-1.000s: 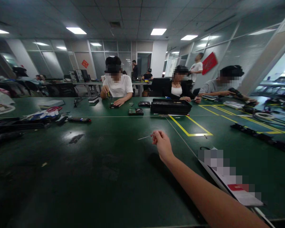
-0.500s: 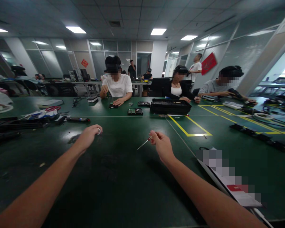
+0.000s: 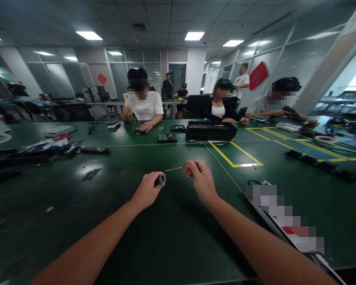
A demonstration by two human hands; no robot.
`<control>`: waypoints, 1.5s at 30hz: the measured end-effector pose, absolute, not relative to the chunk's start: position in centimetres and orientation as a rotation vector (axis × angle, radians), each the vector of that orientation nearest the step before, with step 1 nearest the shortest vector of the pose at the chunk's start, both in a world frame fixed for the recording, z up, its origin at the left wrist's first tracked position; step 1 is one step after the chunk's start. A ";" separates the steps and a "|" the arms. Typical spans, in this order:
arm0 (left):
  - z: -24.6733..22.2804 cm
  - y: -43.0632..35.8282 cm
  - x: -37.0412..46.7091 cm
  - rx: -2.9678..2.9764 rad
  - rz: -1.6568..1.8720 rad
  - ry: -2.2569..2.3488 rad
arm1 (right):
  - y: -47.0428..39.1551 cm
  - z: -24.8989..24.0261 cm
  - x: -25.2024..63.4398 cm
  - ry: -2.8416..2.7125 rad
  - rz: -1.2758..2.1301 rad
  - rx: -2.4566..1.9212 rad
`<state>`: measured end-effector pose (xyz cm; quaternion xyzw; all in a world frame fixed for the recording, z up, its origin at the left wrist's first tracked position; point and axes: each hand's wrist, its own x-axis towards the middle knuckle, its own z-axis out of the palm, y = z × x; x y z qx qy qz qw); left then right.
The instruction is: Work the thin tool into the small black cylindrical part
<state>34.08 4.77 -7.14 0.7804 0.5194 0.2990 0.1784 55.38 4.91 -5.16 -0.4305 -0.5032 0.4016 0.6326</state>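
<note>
Brought rightward and nearer since half a second ago: black cylinder [image 3: 157, 180] in the curled grip of the left hand [image 3: 146, 189], with pale ringed end turned into view. Swung from a downward slant to nearly level: thin-shafted, screwdriver-like tool [image 3: 175, 168] pinched in the fingers of the right hand [image 3: 201, 177]. Now close together above the worktop [image 3: 172, 241], with tip just beside ring, no contact evident; hence within easy reach of each other. Farther out, past bare green surface: circuit-board device [image 3: 167, 137], long black case [image 3: 211, 133], seated person in white [image 3: 150, 104].
</note>
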 end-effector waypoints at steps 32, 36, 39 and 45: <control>-6.8 4.7 33.8 2.250 0.901 1.428 | 3.3 -3.7 55.5 -1.599 0.611 -1.241; -6.9 4.6 33.8 2.289 0.874 1.443 | 3.2 -3.9 55.5 -1.656 0.658 -1.109; -6.9 4.6 33.8 2.293 0.868 1.460 | 3.2 -4.0 55.5 -1.705 0.627 -1.124; -6.8 4.4 33.8 2.304 0.835 1.459 | 3.6 -4.2 55.4 -1.695 0.574 -1.231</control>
